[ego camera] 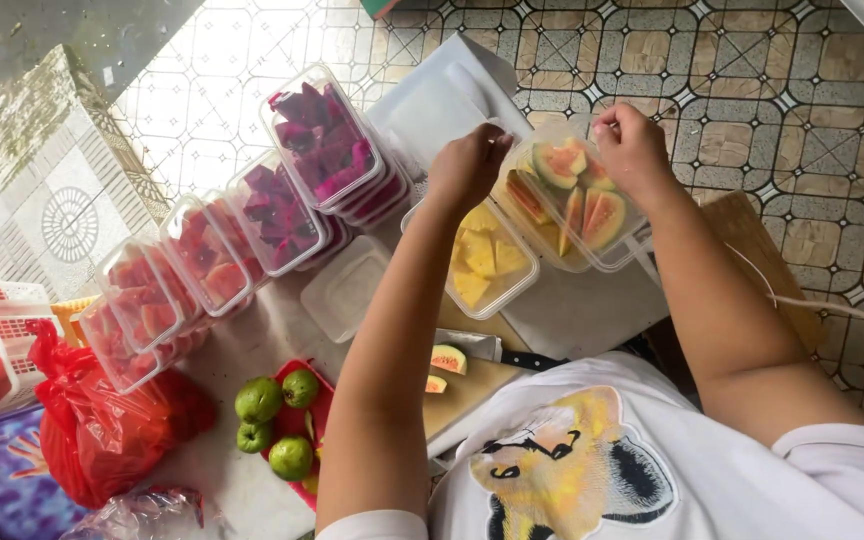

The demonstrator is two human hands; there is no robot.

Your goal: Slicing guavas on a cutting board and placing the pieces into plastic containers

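A clear plastic box of pink guava slices (572, 200) sits between my hands, resting on a box of yellow fruit chunks (484, 265). My left hand (467, 168) grips the guava box's left rim with fingers closed. My right hand (634, 150) pinches its far right rim. A thin clear lid seems to lie over the box under my fingers. A knife (497, 352) and guava pieces (448, 360) rest on the wooden board (467, 390) near my chest.
Stacked boxes of purple dragon fruit (322, 140) and red fruit (167, 295) line the left. An empty box (347, 290), whole green guavas (274, 420) on a red tray, a red plastic bag (102, 430) and a white basket (2, 330) lie nearby. A white cutting board (442, 95) lies beyond.
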